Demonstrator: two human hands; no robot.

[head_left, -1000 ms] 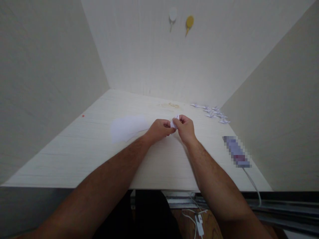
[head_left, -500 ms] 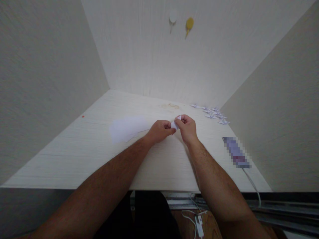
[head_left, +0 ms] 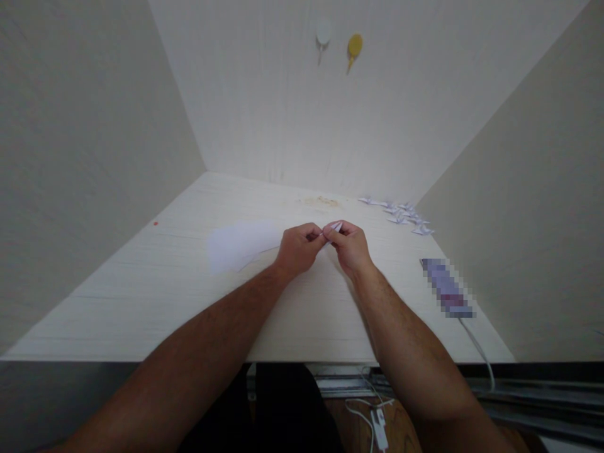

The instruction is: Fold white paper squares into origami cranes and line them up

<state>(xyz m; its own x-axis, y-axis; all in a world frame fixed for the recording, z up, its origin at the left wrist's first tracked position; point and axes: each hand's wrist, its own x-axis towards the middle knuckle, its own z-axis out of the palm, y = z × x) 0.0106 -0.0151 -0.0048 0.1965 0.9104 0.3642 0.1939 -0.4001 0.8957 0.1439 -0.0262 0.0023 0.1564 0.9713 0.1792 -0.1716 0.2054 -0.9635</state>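
My left hand (head_left: 301, 250) and my right hand (head_left: 348, 246) meet over the middle of the white table (head_left: 311, 314). Between their thumbs and fingertips they pinch a small piece of folded white paper (head_left: 336, 227). A pointed end of it sticks up by my right thumb; the fingers hide most of the rest. Left of my left hand lie white paper sheets (head_left: 240, 244), flat on the table. Several small folded white paper figures (head_left: 401, 214) with pointed tips, like origami birds, are grouped at the back right.
On the right side of the table lies a blurred-out flat device (head_left: 446, 288) with a white cable (head_left: 479, 349) running over the front edge. Panels enclose the table at left, back and right. A white hook (head_left: 323, 34) and a yellow hook (head_left: 354, 46) hang on the back wall.
My hands have drawn closer together, and the folded paper has turned, showing less of its flat face and more of a narrow point. The view has shifted slightly.
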